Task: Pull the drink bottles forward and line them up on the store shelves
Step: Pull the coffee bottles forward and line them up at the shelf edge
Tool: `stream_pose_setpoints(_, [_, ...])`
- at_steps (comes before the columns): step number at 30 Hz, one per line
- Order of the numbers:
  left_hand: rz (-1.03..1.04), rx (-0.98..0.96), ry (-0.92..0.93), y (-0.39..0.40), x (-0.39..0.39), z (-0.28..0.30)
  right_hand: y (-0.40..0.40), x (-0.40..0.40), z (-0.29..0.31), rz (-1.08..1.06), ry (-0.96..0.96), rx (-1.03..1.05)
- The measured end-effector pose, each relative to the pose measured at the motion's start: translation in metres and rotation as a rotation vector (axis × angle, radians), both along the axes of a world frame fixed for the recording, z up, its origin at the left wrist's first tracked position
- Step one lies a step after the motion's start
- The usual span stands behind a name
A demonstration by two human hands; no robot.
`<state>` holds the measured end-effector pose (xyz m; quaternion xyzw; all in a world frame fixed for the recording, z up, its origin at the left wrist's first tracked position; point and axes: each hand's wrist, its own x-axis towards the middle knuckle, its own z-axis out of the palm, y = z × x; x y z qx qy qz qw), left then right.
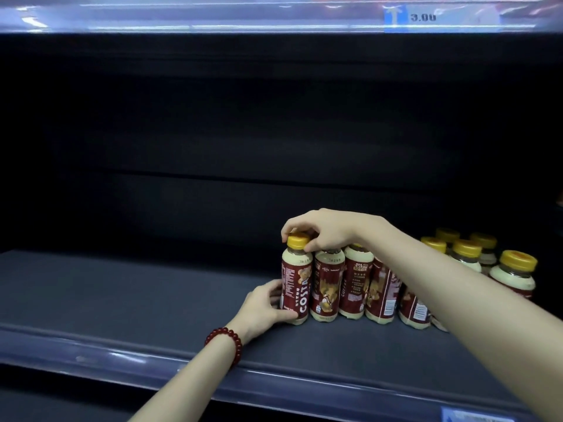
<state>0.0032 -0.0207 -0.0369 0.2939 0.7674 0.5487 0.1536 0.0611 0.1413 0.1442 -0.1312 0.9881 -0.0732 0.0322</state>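
A person's right hand (320, 229) pinches the yellow cap of the leftmost bottle (296, 284) in a row of coffee bottles (356, 284) standing upright toward the right end of a dark shelf (122, 300). The left hand (268, 306), a red bead bracelet (224, 341) on its wrist, curls around that bottle's base. More bottles (463, 254) stand behind, nearer the right back corner.

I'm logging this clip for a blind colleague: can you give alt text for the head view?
Two hands hold the leftmost bottle in a row of coffee bottles on a dark shelf: the right hand pinches its yellow cap, the left hand grips its base. More bottles stand behind, right.
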Motion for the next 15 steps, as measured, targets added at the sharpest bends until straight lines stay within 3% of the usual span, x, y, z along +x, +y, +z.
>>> stream_pose_setpoints(9, [-0.181, -0.052, -0.055, -0.007, -0.004, 0.014, -0.004, 0.005, -0.012, -0.038, 0.116, 0.005])
stream_pose_setpoints(15, [-0.171, -0.015, -0.079, -0.008, 0.0, 0.011, 0.001, 0.014, -0.011, -0.094, 0.106, -0.042])
